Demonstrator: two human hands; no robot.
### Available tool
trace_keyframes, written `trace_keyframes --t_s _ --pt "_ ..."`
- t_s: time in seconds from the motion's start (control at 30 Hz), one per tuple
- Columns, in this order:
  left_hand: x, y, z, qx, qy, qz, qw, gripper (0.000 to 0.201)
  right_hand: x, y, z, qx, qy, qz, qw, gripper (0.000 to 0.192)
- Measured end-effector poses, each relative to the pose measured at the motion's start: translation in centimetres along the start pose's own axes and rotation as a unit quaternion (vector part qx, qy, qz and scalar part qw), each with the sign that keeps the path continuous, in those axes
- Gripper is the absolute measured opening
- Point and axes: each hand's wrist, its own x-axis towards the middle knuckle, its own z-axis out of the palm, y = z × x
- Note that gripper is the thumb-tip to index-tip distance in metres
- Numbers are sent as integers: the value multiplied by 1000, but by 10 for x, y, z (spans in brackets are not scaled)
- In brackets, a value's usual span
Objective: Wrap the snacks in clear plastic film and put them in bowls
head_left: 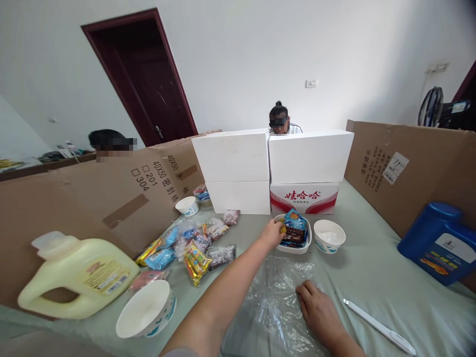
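Note:
My left hand (pixel 272 233) reaches forward to a white bowl (pixel 297 249) packed with snack packets, its fingers closed on a small yellow-and-dark packet (pixel 283 229) at the bowl's left rim. My right hand (pixel 319 311) lies palm down, fingers curled, on a crumpled clear plastic bag (pixel 273 292) spread on the pale green table. An empty white bowl (pixel 329 236) stands just right of the filled one.
A pile of wrapped snacks (pixel 189 245) lies left of centre. A yellow jug (pixel 80 272), another white bowl (pixel 146 310) and a small bowl (pixel 187 206) sit left. A blue jug (pixel 441 243) and white pen (pixel 379 326) sit right. White boxes (pixel 271 163) and cardboard walls surround; two people sit behind.

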Motion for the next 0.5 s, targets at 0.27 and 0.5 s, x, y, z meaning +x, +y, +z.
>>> trace_keyframes --t_s 0.27,0.5 --pt "-8 -12 3 34 48 -19 998 14 0 1 2 3 9 -4 1000 26" --pt "-21 -11 2 63 51 -6 997 22 2 0 -2 -46 35 1 998 22"
